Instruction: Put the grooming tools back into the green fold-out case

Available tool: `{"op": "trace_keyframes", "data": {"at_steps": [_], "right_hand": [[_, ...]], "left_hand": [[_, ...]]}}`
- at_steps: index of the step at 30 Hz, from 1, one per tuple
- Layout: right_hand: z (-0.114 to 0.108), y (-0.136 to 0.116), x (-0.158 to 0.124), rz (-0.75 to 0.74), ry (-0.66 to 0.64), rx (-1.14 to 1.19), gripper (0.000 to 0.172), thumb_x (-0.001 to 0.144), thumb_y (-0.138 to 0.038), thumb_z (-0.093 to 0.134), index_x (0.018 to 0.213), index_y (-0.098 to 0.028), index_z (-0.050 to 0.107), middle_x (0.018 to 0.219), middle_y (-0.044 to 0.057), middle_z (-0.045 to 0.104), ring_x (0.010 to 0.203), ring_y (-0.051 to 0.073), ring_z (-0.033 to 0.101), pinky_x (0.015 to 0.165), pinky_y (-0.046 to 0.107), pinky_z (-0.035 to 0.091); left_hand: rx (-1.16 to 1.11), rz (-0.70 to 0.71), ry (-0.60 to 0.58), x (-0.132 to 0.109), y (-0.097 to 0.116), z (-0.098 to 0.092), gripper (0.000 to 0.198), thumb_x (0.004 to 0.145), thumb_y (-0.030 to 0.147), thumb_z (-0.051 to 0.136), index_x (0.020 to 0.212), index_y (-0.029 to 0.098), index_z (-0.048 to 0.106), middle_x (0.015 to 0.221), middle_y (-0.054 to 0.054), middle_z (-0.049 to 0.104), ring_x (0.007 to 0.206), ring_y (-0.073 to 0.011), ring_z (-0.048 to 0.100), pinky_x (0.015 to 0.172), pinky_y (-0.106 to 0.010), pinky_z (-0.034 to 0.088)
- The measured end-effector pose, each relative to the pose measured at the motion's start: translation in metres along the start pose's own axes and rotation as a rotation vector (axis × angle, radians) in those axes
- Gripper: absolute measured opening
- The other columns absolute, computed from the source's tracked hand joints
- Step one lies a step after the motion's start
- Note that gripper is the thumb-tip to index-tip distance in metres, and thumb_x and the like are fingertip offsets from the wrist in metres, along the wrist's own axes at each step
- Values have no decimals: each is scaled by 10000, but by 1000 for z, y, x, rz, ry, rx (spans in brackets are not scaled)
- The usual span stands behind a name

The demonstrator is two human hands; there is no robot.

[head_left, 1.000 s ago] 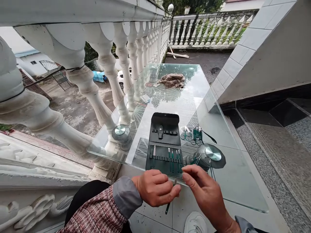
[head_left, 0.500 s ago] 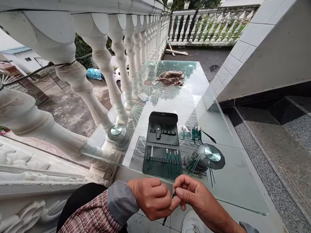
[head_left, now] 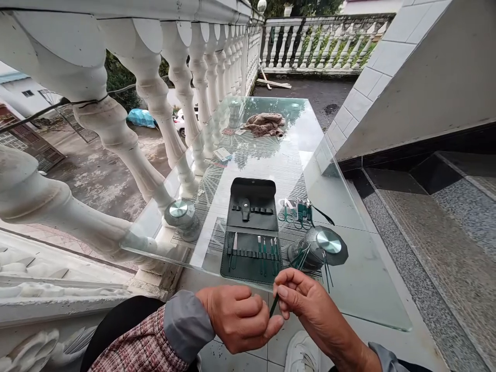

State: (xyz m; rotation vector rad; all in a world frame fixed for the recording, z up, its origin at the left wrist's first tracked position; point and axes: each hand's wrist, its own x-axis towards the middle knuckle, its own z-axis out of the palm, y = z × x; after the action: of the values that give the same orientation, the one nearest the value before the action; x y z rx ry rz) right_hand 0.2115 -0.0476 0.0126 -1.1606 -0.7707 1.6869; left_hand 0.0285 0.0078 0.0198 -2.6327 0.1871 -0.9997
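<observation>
A slim dark green manicure tool (head_left: 274, 305) runs between my two hands, just off the table's near edge; its ends are hidden by fingers. My right hand (head_left: 300, 297) pinches its upper part between thumb and fingertips. Around its lower part my left hand (head_left: 240, 318) is closed, fingers curled. Beyond them lies an unfolded black manicure case (head_left: 253, 206), with several slim tools (head_left: 263, 256) in its lower loops. Right of the case lie green-handled scissors (head_left: 287, 211) and nail clippers (head_left: 304, 211). More thin green tools (head_left: 327, 271) rest near the right-hand metal disc.
The glass table (head_left: 372, 289) has a brown cloth (head_left: 265, 125) at its far end and a small card (head_left: 222, 154) on the left. Round metal discs (head_left: 328, 240) cap its supports. A white balustrade (head_left: 124, 139) runs along the left; stone steps (head_left: 437, 232) are on the right.
The tool's lower end no longer sticks out below my left hand, and more of it shows between the hands. My right hand has risen slightly. The view has shifted a little.
</observation>
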Motion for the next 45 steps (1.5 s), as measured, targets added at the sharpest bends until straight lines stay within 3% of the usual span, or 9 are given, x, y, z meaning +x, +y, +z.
{"op": "trace_keyframes", "data": {"at_steps": [4, 8, 11, 15, 20, 26, 31, 37, 45], "right_hand": [[-4, -6, 2, -59, 72, -29, 297, 669, -392, 725, 782, -152, 591, 671, -10, 554, 529, 75, 487, 486, 223, 421], [-19, -17, 12, -211, 308, -74, 324, 658, -386, 736, 838, -156, 597, 682, 4, 574, 543, 85, 502, 503, 232, 440], [-29, -27, 25, -292, 431, -146, 366, 645, -396, 742, 877, -153, 596, 692, 14, 580, 557, 98, 509, 500, 240, 451], [-29, -38, 44, -354, 473, -240, 398, 632, -436, 735, 879, -157, 596, 684, 6, 577, 547, 97, 502, 481, 238, 450], [-23, -45, 67, -363, 451, -345, 432, 595, -498, 725, 828, -155, 605, 672, -1, 579, 509, 88, 480, 448, 236, 422], [-22, -44, 87, -335, 405, -461, 358, 622, -463, 686, 799, -161, 611, 616, -17, 566, 472, 86, 436, 427, 238, 364], [-26, -45, 97, -340, 365, -673, 252, 681, -383, 622, 818, -171, 633, 673, 10, 612, 556, 129, 500, 530, 278, 402], [-22, -48, 97, -505, 338, -1058, 170, 794, -307, 508, 783, -202, 642, 797, 33, 646, 758, 180, 563, 713, 324, 412], [-18, -41, 90, -745, 189, -1390, 195, 865, -238, 462, 792, -195, 639, 799, 57, 565, 795, 188, 516, 737, 326, 413]], "left_hand": [[-4, -20, 18, 1, 0, 0, 170, 786, 232, 625, 923, 146, 680, 744, -19, 614, 600, -91, 560, 406, -208, 398], [-5, -1, -6, -1, 1, 6, 212, 822, 257, 592, 996, 152, 650, 792, -36, 646, 635, -101, 588, 431, -204, 425], [14, 29, -94, -4, 2, 11, 227, 855, 254, 527, 986, 115, 649, 925, -89, 666, 787, -149, 630, 573, -239, 519], [45, -6, -196, -7, 5, 19, 240, 868, 232, 482, 994, 97, 634, 1052, -128, 648, 952, -204, 620, 759, -310, 545], [53, -44, -275, -9, 9, 22, 257, 881, 245, 461, 1029, 91, 605, 1126, -158, 617, 1023, -222, 598, 844, -342, 526], [34, -59, -276, -9, 10, 20, 243, 875, 231, 462, 1011, 93, 608, 1117, -165, 620, 1013, -217, 602, 851, -340, 522], [33, -67, -254, -9, 10, 19, 230, 874, 222, 481, 993, 85, 623, 1089, -160, 631, 997, -226, 609, 836, -342, 523], [36, -73, -266, -10, 11, 21, 224, 877, 231, 489, 993, 91, 619, 1104, -163, 623, 1007, -221, 602, 838, -341, 523], [27, -92, -196, -9, 10, 22, 199, 856, 204, 496, 942, 90, 634, 1048, -138, 648, 963, -211, 615, 828, -325, 521]]}}
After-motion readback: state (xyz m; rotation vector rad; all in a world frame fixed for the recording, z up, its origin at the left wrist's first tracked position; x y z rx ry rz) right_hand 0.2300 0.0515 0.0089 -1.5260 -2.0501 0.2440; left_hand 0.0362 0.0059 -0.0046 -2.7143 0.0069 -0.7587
